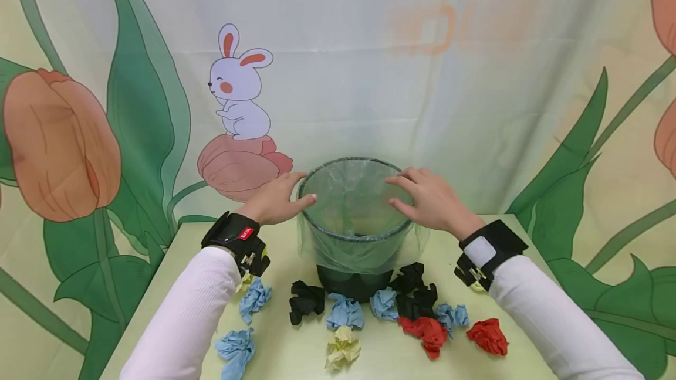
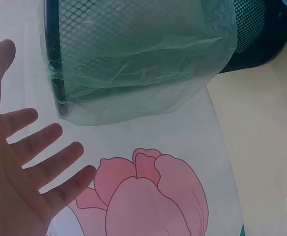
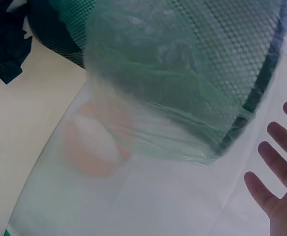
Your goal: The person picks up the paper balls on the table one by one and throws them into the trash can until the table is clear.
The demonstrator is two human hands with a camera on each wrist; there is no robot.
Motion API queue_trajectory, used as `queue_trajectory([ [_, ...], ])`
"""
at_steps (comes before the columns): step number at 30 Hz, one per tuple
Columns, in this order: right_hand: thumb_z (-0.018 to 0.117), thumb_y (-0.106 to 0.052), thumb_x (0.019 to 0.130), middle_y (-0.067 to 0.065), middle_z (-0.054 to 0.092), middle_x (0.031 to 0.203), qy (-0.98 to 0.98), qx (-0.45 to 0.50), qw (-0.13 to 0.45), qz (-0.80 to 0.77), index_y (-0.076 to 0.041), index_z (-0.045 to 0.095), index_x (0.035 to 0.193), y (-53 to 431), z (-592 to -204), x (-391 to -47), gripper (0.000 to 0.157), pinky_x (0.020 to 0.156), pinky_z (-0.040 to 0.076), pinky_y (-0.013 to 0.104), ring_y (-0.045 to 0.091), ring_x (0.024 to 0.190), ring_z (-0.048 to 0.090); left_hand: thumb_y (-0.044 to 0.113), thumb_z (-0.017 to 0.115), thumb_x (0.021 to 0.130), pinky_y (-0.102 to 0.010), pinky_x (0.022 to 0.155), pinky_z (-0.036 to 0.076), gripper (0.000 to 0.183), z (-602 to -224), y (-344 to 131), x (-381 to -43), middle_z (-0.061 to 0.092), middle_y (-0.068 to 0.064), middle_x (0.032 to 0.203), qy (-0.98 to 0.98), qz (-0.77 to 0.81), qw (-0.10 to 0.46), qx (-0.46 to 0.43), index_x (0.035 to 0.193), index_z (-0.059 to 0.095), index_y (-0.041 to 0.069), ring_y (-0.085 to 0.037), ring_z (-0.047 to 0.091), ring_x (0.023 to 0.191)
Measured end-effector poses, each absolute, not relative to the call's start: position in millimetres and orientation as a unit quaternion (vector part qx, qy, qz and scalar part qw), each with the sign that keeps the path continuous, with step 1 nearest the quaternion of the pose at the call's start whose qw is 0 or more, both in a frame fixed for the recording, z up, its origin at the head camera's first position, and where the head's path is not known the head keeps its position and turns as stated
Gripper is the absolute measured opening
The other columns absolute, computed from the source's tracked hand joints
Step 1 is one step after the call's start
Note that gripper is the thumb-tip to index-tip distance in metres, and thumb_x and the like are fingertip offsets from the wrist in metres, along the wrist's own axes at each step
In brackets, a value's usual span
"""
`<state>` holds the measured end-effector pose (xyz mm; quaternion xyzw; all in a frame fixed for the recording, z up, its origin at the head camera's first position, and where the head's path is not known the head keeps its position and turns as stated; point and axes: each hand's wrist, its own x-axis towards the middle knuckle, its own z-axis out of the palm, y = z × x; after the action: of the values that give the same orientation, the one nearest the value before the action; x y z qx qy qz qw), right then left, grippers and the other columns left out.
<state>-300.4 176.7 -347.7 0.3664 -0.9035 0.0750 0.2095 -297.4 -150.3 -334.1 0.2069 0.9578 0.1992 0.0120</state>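
Observation:
A dark mesh wastebasket (image 1: 345,285) stands upright at the back of the table. A thin green plastic bag (image 1: 359,257) lines it and folds over the round rim, hanging loosely down the outside. My left hand (image 1: 280,199) is at the left of the rim, its fingers spread and holding nothing; the left wrist view shows a gap between its fingertips and the bag-covered edge (image 2: 55,59). Opposite it, my right hand (image 1: 432,199) hovers by the right of the rim with fingers apart. In the right wrist view its fingers (image 3: 276,160) are clear of the bag (image 3: 158,128).
Crumpled paper balls lie in front of the basket: several blue (image 1: 345,312), several black (image 1: 306,302), red ones (image 1: 488,336) at the right and yellow ones (image 1: 343,347). A printed curtain (image 1: 475,104) with a rabbit and tulips hangs behind the pale table (image 1: 285,356).

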Motion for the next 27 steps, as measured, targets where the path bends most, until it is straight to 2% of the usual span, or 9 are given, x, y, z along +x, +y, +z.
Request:
queue_trajectory([
  [3,0.057,-0.035,0.09,0.008,0.057,0.114,-0.896,0.377,0.225,0.074,-0.014,0.056,0.126,178,-352,-297,0.042,0.083,0.047,0.043,0.027,0.101,0.054,0.043,0.048,0.093,-0.051,0.103,0.035,0.064,-338,-152,-297,0.038,-0.017,0.141,0.954,0.225,-0.005,0.199,0.142,0.031,0.006,-0.033,0.037,0.129],
  [9,0.06,-0.033,0.088,0.008,0.057,0.113,-0.886,0.387,0.242,0.077,-0.015,0.057,0.125,180,-355,-288,0.041,0.082,0.048,0.042,0.026,0.101,0.053,0.038,0.055,0.091,-0.044,0.089,0.047,0.056,-342,-150,-296,0.052,-0.016,0.127,0.943,0.285,-0.047,0.167,0.135,0.041,0.007,-0.031,0.054,0.109],
  [19,0.061,-0.032,0.087,0.004,0.056,0.106,-0.874,0.386,0.281,0.088,-0.016,0.058,0.121,184,-365,-274,0.038,0.076,0.046,0.037,0.022,0.096,0.052,0.025,0.06,0.088,-0.034,0.068,0.052,0.04,-349,-143,-289,0.062,-0.013,0.102,0.925,0.354,-0.087,0.109,0.121,0.054,0.004,-0.026,0.06,0.083],
  [24,0.061,-0.033,0.087,0.005,0.056,0.104,-0.868,0.379,0.306,0.097,-0.013,0.059,0.12,191,-375,-269,0.039,0.073,0.046,0.036,0.022,0.091,0.052,0.019,0.06,0.087,-0.028,0.058,0.056,0.038,-353,-140,-289,0.061,-0.015,0.101,0.906,0.41,-0.078,0.07,0.121,0.053,0.002,-0.023,0.063,0.067],
  [27,0.058,-0.037,0.089,0.006,0.056,0.103,-0.863,0.374,0.323,0.103,-0.013,0.059,0.119,195,-381,-266,0.039,0.07,0.045,0.035,0.021,0.088,0.052,0.017,0.061,0.087,-0.027,0.058,0.057,0.038,-355,-138,-290,0.059,-0.016,0.102,0.892,0.443,-0.072,0.049,0.121,0.053,0.002,-0.024,0.063,0.07],
])
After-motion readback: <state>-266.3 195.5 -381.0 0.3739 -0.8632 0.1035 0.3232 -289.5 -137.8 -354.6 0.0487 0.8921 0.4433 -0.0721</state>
